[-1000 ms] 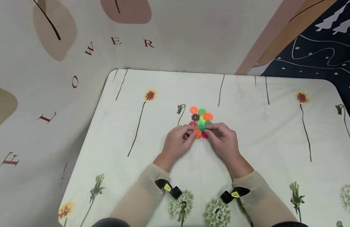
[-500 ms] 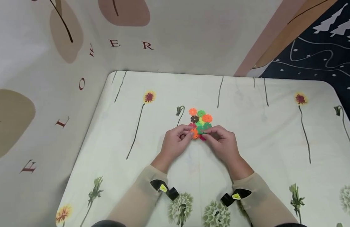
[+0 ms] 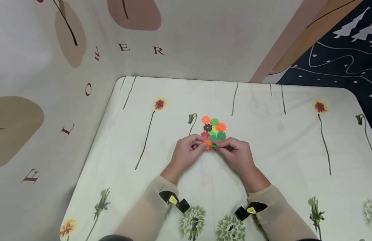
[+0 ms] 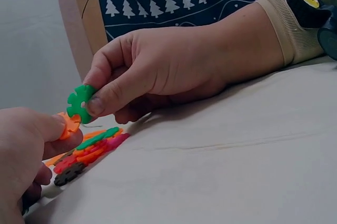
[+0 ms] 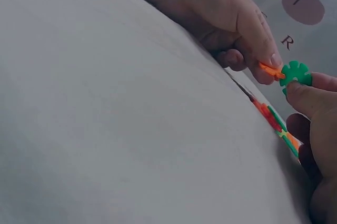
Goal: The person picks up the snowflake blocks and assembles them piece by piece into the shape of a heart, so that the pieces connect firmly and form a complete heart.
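Note:
My left hand [image 3: 187, 150] pinches an orange notched disc [image 4: 70, 126] between thumb and forefinger. In my right hand [image 3: 236, 152] a green notched disc [image 4: 80, 104] is pinched the same way. The two discs meet edge to edge at an angle, the green one turned across the orange one in the right wrist view; how deep their notches engage I cannot tell. Just beyond the fingers, a loose pile of similar flat discs [image 3: 221, 127] in orange, green, yellow, red and dark brown lies on the table. My hands hide the near part of that pile in the head view.
A white cloth with printed flowers covers the table [image 3: 173, 120]. Behind it and to the left hangs a pale backdrop [image 3: 204, 50] with printed letters. A dark panel with white trees [image 3: 339, 60] stands at the back right.
The right hand has brought the green disc slightly nearer the body and against the orange one. Both hands stay close together, and the pile looks unmoved.

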The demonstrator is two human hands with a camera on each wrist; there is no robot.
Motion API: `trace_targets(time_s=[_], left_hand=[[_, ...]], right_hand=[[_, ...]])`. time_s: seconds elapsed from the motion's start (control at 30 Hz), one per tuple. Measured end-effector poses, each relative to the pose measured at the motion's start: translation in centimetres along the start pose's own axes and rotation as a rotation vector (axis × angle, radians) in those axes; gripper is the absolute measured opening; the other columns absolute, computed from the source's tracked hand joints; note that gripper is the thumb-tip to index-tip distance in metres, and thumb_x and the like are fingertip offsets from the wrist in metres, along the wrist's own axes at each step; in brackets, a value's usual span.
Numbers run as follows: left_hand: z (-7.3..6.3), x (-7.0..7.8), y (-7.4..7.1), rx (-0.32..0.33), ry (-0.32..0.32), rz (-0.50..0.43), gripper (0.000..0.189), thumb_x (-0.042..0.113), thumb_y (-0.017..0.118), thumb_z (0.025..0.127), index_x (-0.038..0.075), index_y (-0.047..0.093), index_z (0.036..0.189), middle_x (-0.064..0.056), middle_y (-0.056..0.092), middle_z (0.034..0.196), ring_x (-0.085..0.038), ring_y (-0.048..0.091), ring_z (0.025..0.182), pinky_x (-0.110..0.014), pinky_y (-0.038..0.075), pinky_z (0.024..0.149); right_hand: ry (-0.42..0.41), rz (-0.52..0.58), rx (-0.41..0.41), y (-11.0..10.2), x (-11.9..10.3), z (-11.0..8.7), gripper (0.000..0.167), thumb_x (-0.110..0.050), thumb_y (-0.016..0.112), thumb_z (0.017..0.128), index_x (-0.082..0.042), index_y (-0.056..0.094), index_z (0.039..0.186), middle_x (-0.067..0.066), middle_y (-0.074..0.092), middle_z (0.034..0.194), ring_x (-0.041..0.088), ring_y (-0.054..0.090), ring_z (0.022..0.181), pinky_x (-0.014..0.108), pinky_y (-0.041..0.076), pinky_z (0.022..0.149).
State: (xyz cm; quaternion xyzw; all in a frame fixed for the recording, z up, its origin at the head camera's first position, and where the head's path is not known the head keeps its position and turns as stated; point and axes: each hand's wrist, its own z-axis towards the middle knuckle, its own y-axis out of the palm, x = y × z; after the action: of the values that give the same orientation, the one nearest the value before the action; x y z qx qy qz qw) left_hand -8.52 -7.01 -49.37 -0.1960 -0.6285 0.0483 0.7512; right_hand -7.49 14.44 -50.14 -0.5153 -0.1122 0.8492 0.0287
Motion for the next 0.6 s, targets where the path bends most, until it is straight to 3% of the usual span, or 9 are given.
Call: trace_targets(time_s=[0.17, 0.4, 0.6], left_hand=[[0.02, 0.08, -0.15, -0.024, -0.008, -0.026, 0.010, 0.006, 0.077, 0.097, 0.006, 0.080, 0.107, 0.004, 0.078, 0.086, -0.008, 0.055, 0.063, -0.023, 0.045, 0.060], [0.01, 0.28, -0.15, -0.056, -0.050, -0.068, 0.010, 0.007, 0.078, 0.097, 0.006, 0.079, 0.107, 0.001, 0.077, 0.088, -0.009, 0.059, 0.067, -0.023, 0.050, 0.063], [0.00, 0.26, -0.12, -0.060, -0.035, -0.035, 0.011, 0.008, 0.075, 0.099, 0.006, 0.078, 0.110, 0.002, 0.079, 0.093, -0.007, 0.065, 0.072, -0.025, 0.054, 0.069]], right_hand=[[0.002, -0.001, -0.018, -0.03, 0.06, 0.00, 0.024, 0.022, 0.081, 0.080, 0.000, 0.080, 0.089, 0.017, 0.079, 0.092, 0.026, 0.079, 0.087, 0.024, 0.061, 0.075], [0.005, -0.036, -0.019, -0.07, 0.12, -0.12, 0.025, 0.020, 0.082, 0.080, -0.003, 0.080, 0.090, 0.013, 0.080, 0.095, 0.022, 0.079, 0.087, 0.021, 0.060, 0.076], [-0.031, -0.020, 0.005, 0.34, 0.21, -0.04, 0.025, 0.021, 0.082, 0.080, -0.002, 0.080, 0.090, 0.014, 0.080, 0.096, 0.023, 0.079, 0.093, 0.024, 0.061, 0.080]])
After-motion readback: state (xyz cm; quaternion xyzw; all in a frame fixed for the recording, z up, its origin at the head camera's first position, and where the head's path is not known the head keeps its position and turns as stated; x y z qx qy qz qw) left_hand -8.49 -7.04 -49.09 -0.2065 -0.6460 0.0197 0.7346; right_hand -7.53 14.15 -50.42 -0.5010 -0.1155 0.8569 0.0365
